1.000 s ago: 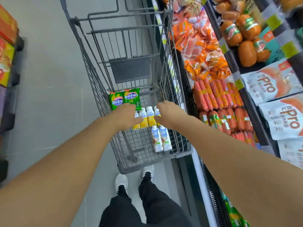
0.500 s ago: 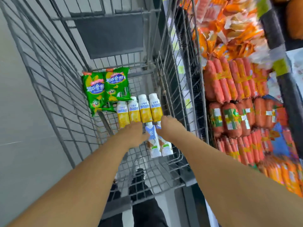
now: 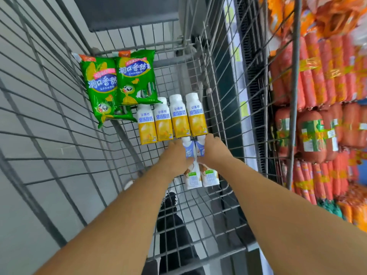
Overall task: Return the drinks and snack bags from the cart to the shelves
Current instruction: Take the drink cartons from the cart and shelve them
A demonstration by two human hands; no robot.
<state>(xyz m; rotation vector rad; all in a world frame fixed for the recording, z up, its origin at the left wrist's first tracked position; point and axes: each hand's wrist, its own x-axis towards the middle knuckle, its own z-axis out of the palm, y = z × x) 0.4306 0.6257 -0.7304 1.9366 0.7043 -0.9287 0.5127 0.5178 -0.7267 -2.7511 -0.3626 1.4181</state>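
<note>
Inside the wire cart lie two green snack bags at the far end. Several yellow drink bottles lie side by side just in front of them. Nearest me are two white-and-blue drink cartons, also lying side by side on the cart floor. My left hand is down in the cart and closed around the left carton. The right carton is gripped near its top by my right hand. Both cartons' upper halves are partly hidden by my fingers.
The cart's right wall stands close against a chilled shelf on the right, stacked with red and orange sausage packs. Grey floor shows to the left of the cart. My shoes and dark trousers show through the mesh below.
My head has leaned further into the cart, so everything looks larger. Both hands have moved from above the yellow bottles down onto the two white cartons and closed on them.
</note>
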